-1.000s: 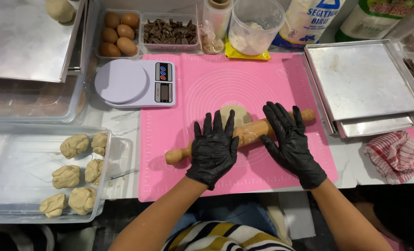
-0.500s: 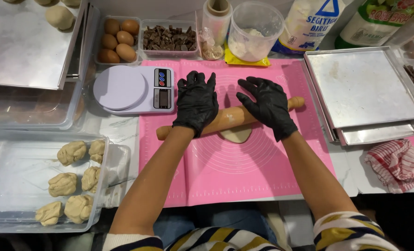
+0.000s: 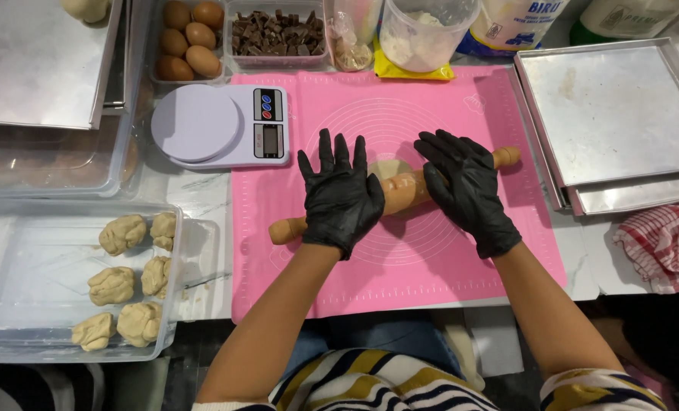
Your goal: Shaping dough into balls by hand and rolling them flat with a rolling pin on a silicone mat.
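Note:
A wooden rolling pin point(image 3: 402, 190) lies slanted across a pink silicone mat point(image 3: 431, 266). My left hand point(image 3: 338, 194) in a black glove presses flat on the pin's left half, fingers spread. My right hand point(image 3: 467, 189), also gloved, rests flat on the pin's right half. A small piece of pale dough point(image 3: 386, 167) shows under the pin between my hands, mostly hidden.
A white kitchen scale point(image 3: 219, 127) sits left of the mat. A clear tub point(image 3: 19, 320) holds several dough lumps point(image 3: 124, 234). Behind are eggs point(image 3: 189, 38), chocolate chunks point(image 3: 277, 32) and a flour container point(image 3: 424, 34). Stacked metal trays point(image 3: 621, 122) and a red checked cloth point(image 3: 663, 242) lie on the right.
My hands rolled the pin away from me over the dough, then drew it back toward me; it now lies over the dough's near part.

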